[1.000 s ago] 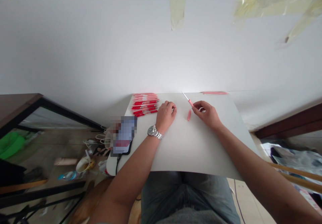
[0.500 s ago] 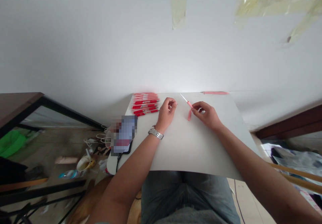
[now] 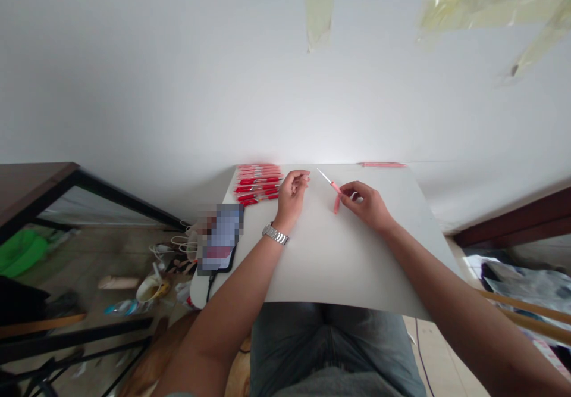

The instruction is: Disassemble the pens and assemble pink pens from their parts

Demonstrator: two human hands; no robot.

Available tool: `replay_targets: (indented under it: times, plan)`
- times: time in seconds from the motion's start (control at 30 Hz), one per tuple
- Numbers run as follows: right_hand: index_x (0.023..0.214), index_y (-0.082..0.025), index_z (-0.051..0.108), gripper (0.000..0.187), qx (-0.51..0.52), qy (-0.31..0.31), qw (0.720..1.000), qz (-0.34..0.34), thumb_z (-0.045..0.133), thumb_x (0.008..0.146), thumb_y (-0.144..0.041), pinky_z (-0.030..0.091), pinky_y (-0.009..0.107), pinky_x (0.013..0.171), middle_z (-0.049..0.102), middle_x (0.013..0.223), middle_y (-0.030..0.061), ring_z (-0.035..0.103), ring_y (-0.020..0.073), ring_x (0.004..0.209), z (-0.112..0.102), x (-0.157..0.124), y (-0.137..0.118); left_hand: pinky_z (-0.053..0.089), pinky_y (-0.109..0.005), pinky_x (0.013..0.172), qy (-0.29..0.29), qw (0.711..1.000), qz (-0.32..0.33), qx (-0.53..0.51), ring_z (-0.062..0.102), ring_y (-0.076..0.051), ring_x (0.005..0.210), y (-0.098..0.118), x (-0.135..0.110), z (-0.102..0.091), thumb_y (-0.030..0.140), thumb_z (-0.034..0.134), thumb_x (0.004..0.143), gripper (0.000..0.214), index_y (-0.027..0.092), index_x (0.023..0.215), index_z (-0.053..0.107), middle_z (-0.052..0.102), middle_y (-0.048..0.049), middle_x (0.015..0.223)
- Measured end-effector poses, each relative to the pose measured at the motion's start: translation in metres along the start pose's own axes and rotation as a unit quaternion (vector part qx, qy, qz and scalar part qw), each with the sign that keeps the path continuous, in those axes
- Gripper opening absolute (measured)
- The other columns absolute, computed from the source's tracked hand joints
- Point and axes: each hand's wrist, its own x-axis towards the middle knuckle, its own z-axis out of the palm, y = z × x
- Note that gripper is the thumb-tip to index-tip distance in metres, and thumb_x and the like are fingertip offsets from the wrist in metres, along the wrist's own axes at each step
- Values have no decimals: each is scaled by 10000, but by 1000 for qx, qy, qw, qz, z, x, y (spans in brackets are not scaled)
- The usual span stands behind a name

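Observation:
My right hand (image 3: 363, 202) pinches a pink pen part (image 3: 336, 188) between thumb and fingers. A thin white refill-like rod (image 3: 324, 175) sticks out of it, pointing up and left. Just below those fingertips is another short pink piece (image 3: 336, 205); whether it touches the hand I cannot tell. My left hand (image 3: 292, 197), with a metal watch (image 3: 275, 234) on its wrist, is raised over the table with its fingers curled toward the thumb. Whatever its fingertips hold, if anything, is too small to make out. Left of it lies a row of red and pink pens (image 3: 257, 190).
A phone (image 3: 220, 239) with a cable lies at the left edge of the white table (image 3: 339, 266). Along the wall edge rests a pink stick-like piece (image 3: 383, 165). A dark-framed table (image 3: 40, 186) stands to the left, with clutter on the floor below.
My left hand has shifted slightly left toward the row of pens, its fingers loosening a little. My right hand and the pink pen part are nearly still.

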Motion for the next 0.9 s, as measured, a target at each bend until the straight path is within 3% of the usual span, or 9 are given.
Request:
replay_targets:
  times: [0.4, 0.9]
  plan:
    - [977, -229, 696, 166, -10, -14, 1000, -1, 652, 925, -381, 547, 348, 727, 717, 892, 43, 672, 196, 805, -1, 0, -2, 544, -307, 870, 3, 989, -81, -120, 697, -164, 950, 0, -1, 3, 537, 717, 907, 351, 230, 1072, 673, 752, -90, 1097]
    - [956, -237, 713, 131, -25, -33, 999, -14, 648, 925, -347, 534, 337, 724, 714, 891, 42, 661, 193, 809, -2, -1, -3, 517, -248, 803, 35, 980, -130, -148, 677, -128, 925, -2, 3, 4, 502, 747, 872, 314, 254, 1044, 662, 713, -44, 1081]
